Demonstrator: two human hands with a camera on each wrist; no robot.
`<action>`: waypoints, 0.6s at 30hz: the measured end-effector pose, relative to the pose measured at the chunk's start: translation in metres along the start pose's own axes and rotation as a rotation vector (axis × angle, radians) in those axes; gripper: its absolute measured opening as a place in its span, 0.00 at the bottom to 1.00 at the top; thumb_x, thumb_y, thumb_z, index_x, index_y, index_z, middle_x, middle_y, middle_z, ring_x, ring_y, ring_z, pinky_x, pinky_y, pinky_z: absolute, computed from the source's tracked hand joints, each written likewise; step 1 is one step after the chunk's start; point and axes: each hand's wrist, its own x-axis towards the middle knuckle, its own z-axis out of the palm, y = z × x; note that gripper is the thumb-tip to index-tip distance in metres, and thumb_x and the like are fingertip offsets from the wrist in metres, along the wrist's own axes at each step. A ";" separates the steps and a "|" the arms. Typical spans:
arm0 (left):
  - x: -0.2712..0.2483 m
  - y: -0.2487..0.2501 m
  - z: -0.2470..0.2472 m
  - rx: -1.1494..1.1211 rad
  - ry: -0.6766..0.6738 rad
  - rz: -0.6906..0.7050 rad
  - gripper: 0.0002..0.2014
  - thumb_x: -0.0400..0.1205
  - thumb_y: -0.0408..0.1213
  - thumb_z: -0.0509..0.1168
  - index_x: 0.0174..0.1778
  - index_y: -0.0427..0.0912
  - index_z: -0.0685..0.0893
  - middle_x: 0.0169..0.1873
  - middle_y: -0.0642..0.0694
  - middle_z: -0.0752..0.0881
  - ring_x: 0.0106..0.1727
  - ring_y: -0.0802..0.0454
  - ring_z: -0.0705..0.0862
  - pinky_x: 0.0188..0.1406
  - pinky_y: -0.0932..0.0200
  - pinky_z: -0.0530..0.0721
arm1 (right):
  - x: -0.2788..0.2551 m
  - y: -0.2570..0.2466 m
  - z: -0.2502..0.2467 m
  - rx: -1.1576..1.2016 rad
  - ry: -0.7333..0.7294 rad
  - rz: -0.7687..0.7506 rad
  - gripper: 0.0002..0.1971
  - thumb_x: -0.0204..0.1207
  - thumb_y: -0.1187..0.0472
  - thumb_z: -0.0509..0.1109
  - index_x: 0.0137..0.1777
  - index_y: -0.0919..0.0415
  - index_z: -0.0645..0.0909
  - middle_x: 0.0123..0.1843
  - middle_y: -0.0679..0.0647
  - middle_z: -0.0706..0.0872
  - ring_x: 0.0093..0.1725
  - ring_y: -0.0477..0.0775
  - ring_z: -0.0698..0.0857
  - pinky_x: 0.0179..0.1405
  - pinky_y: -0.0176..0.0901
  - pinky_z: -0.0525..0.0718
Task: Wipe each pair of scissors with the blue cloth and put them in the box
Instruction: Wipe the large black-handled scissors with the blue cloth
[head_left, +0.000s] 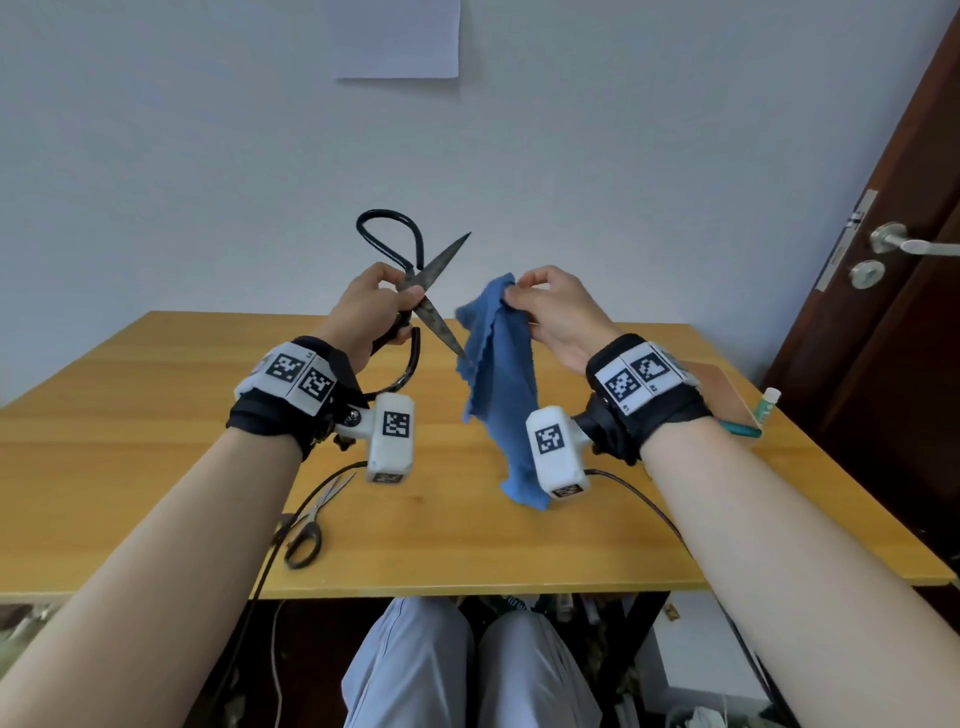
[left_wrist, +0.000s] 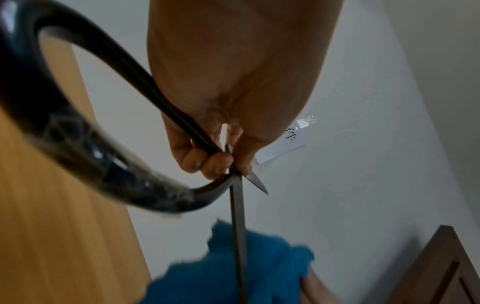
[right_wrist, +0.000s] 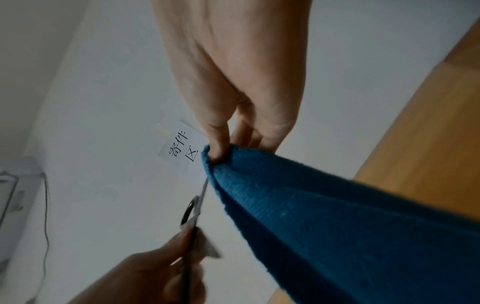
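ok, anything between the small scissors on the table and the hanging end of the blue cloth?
Only bare table between small scissors and blue cloth; head view.

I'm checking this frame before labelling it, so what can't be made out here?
- Box: not identifiable in any view.
- Large scissors: the head view shows the left hand covering the pivot; the left wrist view blurs the near handle loop.
- Blue cloth: whether it touches the lower blade is unclear in the head view.
- Small scissors: a cable crosses them.
- Right hand: cloth hides its fingertips.
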 end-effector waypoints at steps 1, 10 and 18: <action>-0.002 -0.001 0.004 -0.008 -0.013 0.007 0.05 0.88 0.33 0.65 0.55 0.40 0.75 0.33 0.44 0.79 0.26 0.50 0.71 0.24 0.63 0.76 | -0.001 -0.002 0.008 0.027 -0.032 0.014 0.07 0.82 0.66 0.71 0.50 0.60 0.74 0.53 0.65 0.83 0.45 0.56 0.84 0.42 0.45 0.84; -0.007 -0.006 0.022 0.012 -0.022 0.080 0.05 0.87 0.30 0.65 0.54 0.38 0.74 0.31 0.45 0.77 0.23 0.51 0.71 0.23 0.59 0.72 | -0.002 0.012 0.039 -0.200 -0.134 0.077 0.13 0.75 0.71 0.75 0.53 0.60 0.74 0.46 0.61 0.82 0.39 0.54 0.80 0.37 0.46 0.80; 0.014 -0.007 -0.015 -0.020 0.201 0.079 0.05 0.88 0.32 0.62 0.57 0.40 0.72 0.42 0.40 0.81 0.23 0.53 0.73 0.22 0.63 0.76 | -0.005 0.024 0.002 -0.293 -0.107 0.121 0.12 0.76 0.76 0.71 0.50 0.59 0.75 0.41 0.56 0.80 0.36 0.50 0.80 0.30 0.39 0.79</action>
